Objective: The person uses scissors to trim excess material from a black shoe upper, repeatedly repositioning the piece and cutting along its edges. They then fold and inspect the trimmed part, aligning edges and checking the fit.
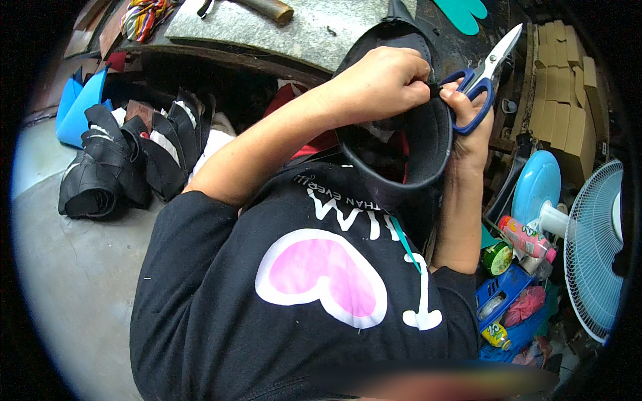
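A grey stone slab (231,35) spans the bench ahead of the grip, with bundled black material (107,170) off to its left and a fan (595,247) low on its right. The left hand (391,83) is curled closed at the edge of the black shoe upper (428,150), which lies beneath both hands; what it pinches is hidden. The right hand (471,123) holds blue-handled scissors (476,100), blades pointing up and away. The scissors might nick the upper or the left fingers if they swung, since both hands work so close; the upper could also slip if the pinch loosened. Nearest below the grip, white lettering and a pink heart mark the black shirt (214,321); a pink bottle (527,238), lower right, carries a printed label.
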Tool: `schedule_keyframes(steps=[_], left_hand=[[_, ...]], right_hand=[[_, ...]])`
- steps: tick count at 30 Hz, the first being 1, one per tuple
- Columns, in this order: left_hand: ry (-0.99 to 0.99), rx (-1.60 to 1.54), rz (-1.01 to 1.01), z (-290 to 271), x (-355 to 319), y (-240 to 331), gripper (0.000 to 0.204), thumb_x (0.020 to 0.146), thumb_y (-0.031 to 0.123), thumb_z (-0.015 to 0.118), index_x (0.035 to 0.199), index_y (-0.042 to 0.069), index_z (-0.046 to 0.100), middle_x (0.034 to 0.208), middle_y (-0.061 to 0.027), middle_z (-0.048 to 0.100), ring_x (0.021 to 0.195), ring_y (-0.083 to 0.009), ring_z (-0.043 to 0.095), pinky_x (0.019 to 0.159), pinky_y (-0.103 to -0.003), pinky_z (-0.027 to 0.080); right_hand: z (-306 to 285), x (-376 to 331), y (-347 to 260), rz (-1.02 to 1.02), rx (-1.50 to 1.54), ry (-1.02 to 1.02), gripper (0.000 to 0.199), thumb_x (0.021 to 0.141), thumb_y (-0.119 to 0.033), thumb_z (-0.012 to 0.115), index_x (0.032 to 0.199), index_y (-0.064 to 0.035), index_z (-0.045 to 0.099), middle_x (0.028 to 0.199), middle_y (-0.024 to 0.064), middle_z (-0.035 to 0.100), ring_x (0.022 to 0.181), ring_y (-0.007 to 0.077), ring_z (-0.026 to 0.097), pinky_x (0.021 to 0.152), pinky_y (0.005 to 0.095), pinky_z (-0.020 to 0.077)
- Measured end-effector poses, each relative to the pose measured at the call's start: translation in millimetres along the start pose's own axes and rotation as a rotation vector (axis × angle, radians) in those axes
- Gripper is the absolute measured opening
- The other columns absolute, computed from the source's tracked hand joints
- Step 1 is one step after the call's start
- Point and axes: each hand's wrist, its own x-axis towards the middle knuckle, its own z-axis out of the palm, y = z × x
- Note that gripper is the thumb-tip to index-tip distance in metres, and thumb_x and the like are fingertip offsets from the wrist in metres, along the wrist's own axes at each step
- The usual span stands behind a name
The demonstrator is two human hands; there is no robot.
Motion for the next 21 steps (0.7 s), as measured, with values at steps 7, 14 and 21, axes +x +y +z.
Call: schedule_keyframes(steps=[7,14,21], left_hand=[[-0.018,0.074,-0.037,41,3,-1,0.017,0.080,0.012,0.062,0.083,-0.005,0.063,0.082,-0.0202,0.059,0.079,-0.0372,0.062,0.071,-0.042,0.050],[-0.015,0.070,-0.022,43,1,-2,0.017,0.083,0.011,0.062,0.084,-0.006,0.063,0.084,-0.0191,0.058,0.079,-0.0365,0.063,0.072,-0.041,0.050],[-0.053,0.091,-0.034,44,1,1,0.018,0.082,0.011,0.065,0.084,-0.006,0.062,0.083,-0.0182,0.058,0.078,-0.0354,0.062,0.070,-0.040,0.050]], right_hand=[[-43,-47,-13,0.089,-0.195,-0.045,0.023,0.088,-0.011,0.067,0.102,0.0000,0.052,0.074,0.0055,0.059,0.060,0.0116,0.056,0.056,0.0232,0.0440],[-78,-126,-29,0.521,-0.019,-0.236,0.072,0.086,-0.066,0.055,0.102,0.0031,0.049,0.061,0.0143,0.060,0.043,0.0134,0.053,0.041,0.0204,0.0405],[-81,-134,-28,0.553,0.087,-0.238,0.072,0.088,-0.068,0.050,0.099,0.0036,0.050,0.060,0.0150,0.060,0.042,0.0140,0.053,0.041,0.0204,0.0407]])
